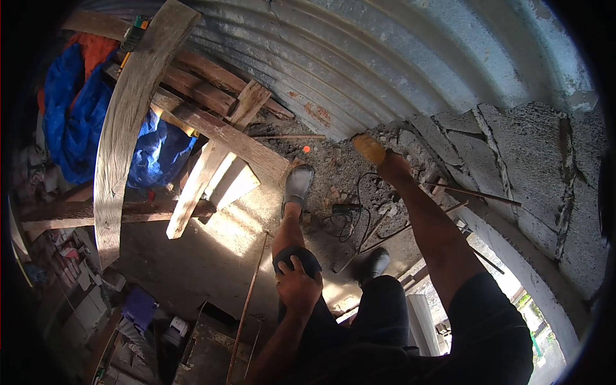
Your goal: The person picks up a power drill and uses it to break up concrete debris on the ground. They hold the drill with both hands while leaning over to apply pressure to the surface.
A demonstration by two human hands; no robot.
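Note:
My left hand (299,287) rests on my left knee, with its fingers spread over the rolled dark trouser leg, and it holds no object. My right arm reaches forward to the foot of the corrugated metal sheet (410,70). There my right hand (394,169) is closed around a yellow-brown, flat, brush-like tool (369,149), whose exact kind is unclear. The tool's broad end lies over grey rubble (333,163) beside the sheet's lower edge. A small orange disc (306,149) lies on this rubble, left of the tool.
Wooden beams (218,131) are stacked at the left, beside a blue tarp (70,122). A black corded item (346,208) lies between my feet and the rubble. Thin rods (481,192) stick out near the block wall (513,160). A rusty bar (247,308) stands by my left leg.

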